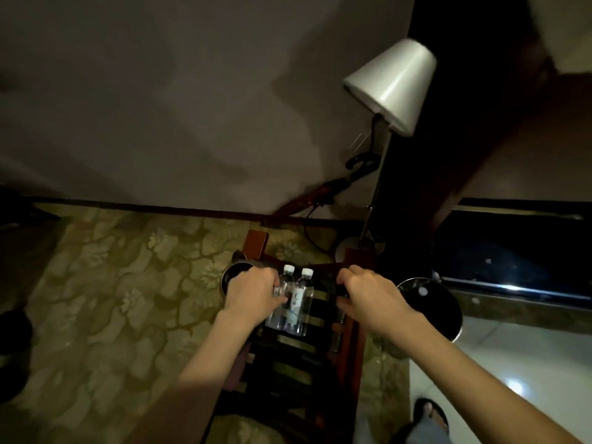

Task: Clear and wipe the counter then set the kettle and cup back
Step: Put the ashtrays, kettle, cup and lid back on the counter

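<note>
A dark tray [323, 277] is held over a wooden rack, and each hand grips one side of it. Two clear water bottles [296, 299] with white caps stand upright on it between my hands. My left hand [253, 290] curls round the tray's left edge, with its fingers against the left bottle. Just left of that hand shows a dark round kettle [235, 274], half hidden behind it. My right hand [362, 293] curls round the tray's right edge. No cup can be made out in the dim light.
Below the tray stands a wooden luggage rack [288, 363] with black straps. To the right are a round black bin [432, 302] and a dark glossy counter [512, 261]. A floor lamp [390, 84] with a white shade stands behind. Patterned carpet [128, 299] lies to the left.
</note>
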### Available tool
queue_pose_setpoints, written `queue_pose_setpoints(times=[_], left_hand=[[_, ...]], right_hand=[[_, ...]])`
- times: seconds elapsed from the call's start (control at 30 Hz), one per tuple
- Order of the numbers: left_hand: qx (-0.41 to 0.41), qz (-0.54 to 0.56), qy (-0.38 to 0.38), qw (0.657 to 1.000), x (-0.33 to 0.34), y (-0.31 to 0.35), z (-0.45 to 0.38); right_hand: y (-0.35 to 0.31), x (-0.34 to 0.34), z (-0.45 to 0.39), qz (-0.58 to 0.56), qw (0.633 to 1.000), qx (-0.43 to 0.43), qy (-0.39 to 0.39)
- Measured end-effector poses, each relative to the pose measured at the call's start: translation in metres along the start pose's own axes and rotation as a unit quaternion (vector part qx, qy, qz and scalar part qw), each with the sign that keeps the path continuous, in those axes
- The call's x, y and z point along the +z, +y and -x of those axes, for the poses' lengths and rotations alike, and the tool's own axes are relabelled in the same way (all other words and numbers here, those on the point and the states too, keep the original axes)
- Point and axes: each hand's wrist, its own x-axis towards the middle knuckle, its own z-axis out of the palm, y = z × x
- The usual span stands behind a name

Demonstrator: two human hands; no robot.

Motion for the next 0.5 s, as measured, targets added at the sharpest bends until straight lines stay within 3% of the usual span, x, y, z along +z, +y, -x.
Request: queue_pose_setpoints(times=[0.33,0.5], left_hand=[[-0.009,0.028,-0.069,0.997,0.127,-0.049,-0.077],[-0.002,-0.015,-0.096,0.995,0.176,-0.048,-0.099]], right_hand=[[-0.007,0.121,-0.076,-0.05,0.993,0.083,-0.062],[0.001,0.163,-0.097,-0.069,0.987,0.113,-0.092]])
